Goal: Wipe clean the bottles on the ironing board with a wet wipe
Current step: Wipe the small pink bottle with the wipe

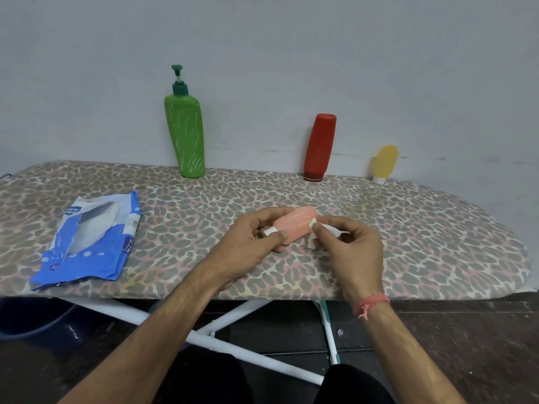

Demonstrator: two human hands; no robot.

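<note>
Leopard-print cloth covers the ironing board (379, 258), which runs across the view against a plain grey wall, and above its middle the pink bottle (294, 224) is held just clear of the cloth. Its long axis runs from about 8 o'clock, where the white cap (269, 230) sits, up to 2 o'clock at the rounded base. The left hand (250, 243) holds the cap end, fingers over the top and thumb curled round the near side. The right hand (350, 243) pinches a folded wet wipe (316, 231) between thumb and fingertips, and that wipe touches the bottle's base end at its 4 o'clock side. So the wipe lies at the far end of the bottle from the left grip, and the bare pink length between the two hands runs toward 8 o'clock. A stroke along that axis toward the cap looks like the natural next pass, with the left hand turning the bottle to bring fresh sides round; the cap end under the left fingers would need a change of grip before it can be wiped.

At 12 o'clock from the hands a red bottle (319, 147) stands cap-down by the wall, a green pump bottle (185, 135) at 11 o'clock, a small yellow bottle (385, 163) at 1 o'clock. The blue wipe pack (93, 237) lies open at 9 o'clock, well apart from the hands.
</note>
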